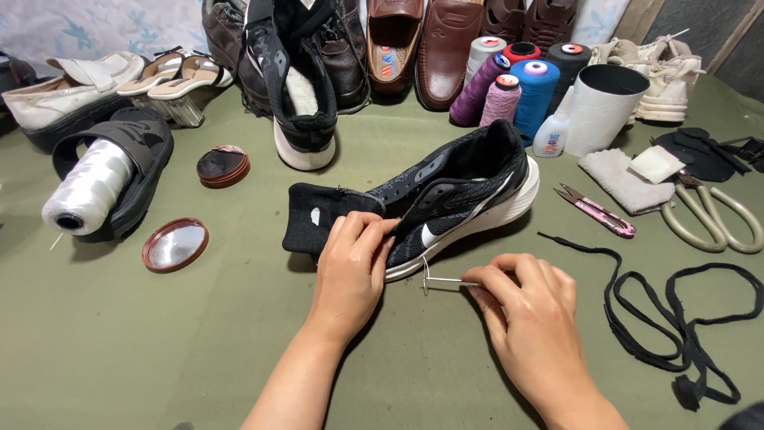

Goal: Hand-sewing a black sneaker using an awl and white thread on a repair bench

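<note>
Left hand (350, 267) pinches the black sneaker's (446, 199) side on the tabletop (159, 342); right hand (529, 310) just beside, fingers closed on a hooked awl (446, 280).

Sneaker (461, 199) lies between scissors (712, 215) and tin lid (175, 244).

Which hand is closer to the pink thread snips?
Right. The right hand lies below and left of the snips, holding a metal tool near the shoe's sole. The left hand is farther left, on the black shoe.
</note>
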